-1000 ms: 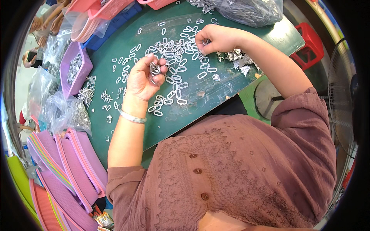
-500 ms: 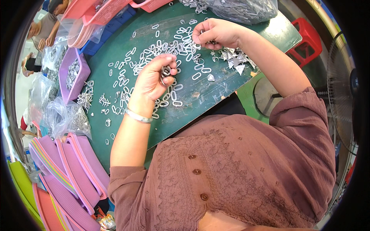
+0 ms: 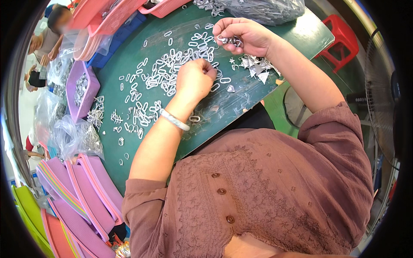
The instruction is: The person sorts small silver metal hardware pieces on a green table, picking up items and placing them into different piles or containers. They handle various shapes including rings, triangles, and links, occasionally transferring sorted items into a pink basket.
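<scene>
My right hand [image 3: 251, 36] is curled palm-up around several small metal rings [image 3: 230, 41], which show between its fingers above the green table [image 3: 172, 142]. My left hand [image 3: 195, 79] is turned back-up with its fingers bent down at the near edge of a spread of flat silver oval links [image 3: 170, 64]. The curled fingers hide what the left hand holds, if anything. Just beyond my right wrist lies a heap of silver triangular pieces [image 3: 260, 68]. A small silver heart-shaped piece [image 3: 230, 88] sits to the right of the links.
Left of the table edge stand a purple basket [image 3: 81, 92] of metal pieces, plastic bags [image 3: 75, 133] and stacked purple trays [image 3: 81, 193]. Pink baskets [image 3: 118, 17] and a large bag [image 3: 262, 13] line the far side. A red stool [image 3: 340, 43] and a fan [image 3: 383, 99] are right.
My left hand has turned over from palm-up and moved right, its fingers now down at the links. My right hand has rolled palm-up, showing the rings in it.
</scene>
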`<move>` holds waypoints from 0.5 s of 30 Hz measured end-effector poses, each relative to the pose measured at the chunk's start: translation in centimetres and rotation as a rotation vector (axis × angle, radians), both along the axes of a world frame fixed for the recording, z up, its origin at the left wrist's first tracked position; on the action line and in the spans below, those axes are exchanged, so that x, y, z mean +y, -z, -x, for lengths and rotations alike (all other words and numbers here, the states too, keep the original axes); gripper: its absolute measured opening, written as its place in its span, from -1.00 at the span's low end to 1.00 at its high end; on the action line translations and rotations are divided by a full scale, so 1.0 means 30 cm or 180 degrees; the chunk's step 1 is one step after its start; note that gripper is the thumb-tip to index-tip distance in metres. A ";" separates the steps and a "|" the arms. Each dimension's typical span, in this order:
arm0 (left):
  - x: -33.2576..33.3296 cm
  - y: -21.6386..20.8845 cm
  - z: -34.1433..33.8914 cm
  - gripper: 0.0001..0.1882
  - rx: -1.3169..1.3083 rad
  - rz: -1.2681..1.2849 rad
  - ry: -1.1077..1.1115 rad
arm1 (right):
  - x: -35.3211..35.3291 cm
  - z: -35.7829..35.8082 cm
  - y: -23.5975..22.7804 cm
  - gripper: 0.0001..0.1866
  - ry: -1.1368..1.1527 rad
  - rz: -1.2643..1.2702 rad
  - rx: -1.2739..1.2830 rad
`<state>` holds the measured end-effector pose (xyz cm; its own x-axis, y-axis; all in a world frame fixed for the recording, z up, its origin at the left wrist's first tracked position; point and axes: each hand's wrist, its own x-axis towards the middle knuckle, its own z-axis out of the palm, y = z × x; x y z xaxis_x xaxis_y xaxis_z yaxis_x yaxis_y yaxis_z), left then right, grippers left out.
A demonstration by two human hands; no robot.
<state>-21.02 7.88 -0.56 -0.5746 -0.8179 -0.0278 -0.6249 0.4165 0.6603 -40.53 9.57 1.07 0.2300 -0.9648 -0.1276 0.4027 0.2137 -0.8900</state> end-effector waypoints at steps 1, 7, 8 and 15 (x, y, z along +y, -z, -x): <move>-0.011 0.010 -0.009 -0.83 0.0156 -0.0138 0.0041 | 0.000 0.007 0.003 -0.90 0.0032 -0.0002 -0.0002; -0.037 -0.034 -0.077 -0.93 0.1657 -0.2934 -0.0441 | -0.005 0.040 -0.002 -0.92 0.0378 -0.0003 0.0035; -0.046 -0.031 -0.090 -0.92 0.2040 -0.3266 -0.0433 | -0.009 0.044 -0.003 -0.92 0.0424 0.0011 0.0023; -0.060 -0.010 -0.101 -0.90 0.3614 -0.4586 -0.0536 | -0.021 -0.052 -0.030 -0.90 0.0284 0.0072 0.0683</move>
